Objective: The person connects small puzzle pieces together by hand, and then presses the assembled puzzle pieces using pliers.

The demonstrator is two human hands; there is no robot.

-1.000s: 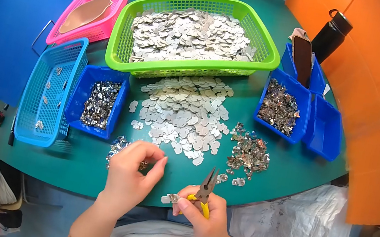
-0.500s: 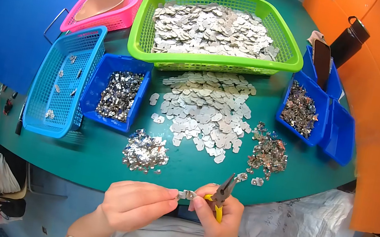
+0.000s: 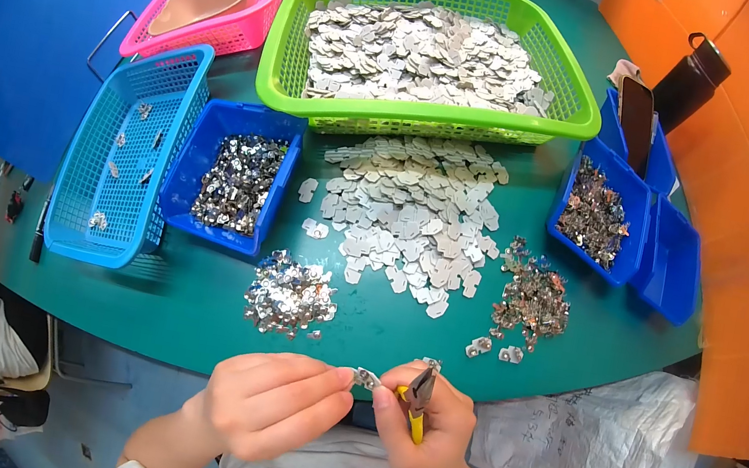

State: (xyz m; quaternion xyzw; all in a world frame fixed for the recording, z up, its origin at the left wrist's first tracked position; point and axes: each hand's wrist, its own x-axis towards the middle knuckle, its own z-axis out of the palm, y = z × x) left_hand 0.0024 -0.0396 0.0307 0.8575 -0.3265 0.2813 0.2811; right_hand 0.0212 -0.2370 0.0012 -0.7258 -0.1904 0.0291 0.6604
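Observation:
My left hand (image 3: 276, 405) is closed, its fingertips pinching one end of a small metal plate (image 3: 365, 379). The thumb and forefinger of my right hand (image 3: 432, 433) meet the plate's other end. That same hand is closed around pliers (image 3: 421, 391) with yellow handles, their dark jaws pointing up. A tiny metal piece (image 3: 433, 364) shows at the jaw tips; whether they grip it I cannot tell. Beyond my hands lie a heap of shiny small parts (image 3: 289, 294), a spread of flat pale plates (image 3: 417, 221) and a pile of brownish clips (image 3: 533, 302).
A green basket (image 3: 424, 123) full of plates stands at the back. Left are a pink basket (image 3: 269, 5), a light-blue basket (image 3: 68, 180) and a blue bin (image 3: 286, 168) of parts. Right are another blue bin (image 3: 631, 229), a phone (image 3: 632, 124) and a black bottle (image 3: 690, 79).
The pliers have swung leftward and lower in my right hand, now pointing nearly straight up. The plate between my fingertips has tilted and shifted slightly left. A person's arm at far left has moved.

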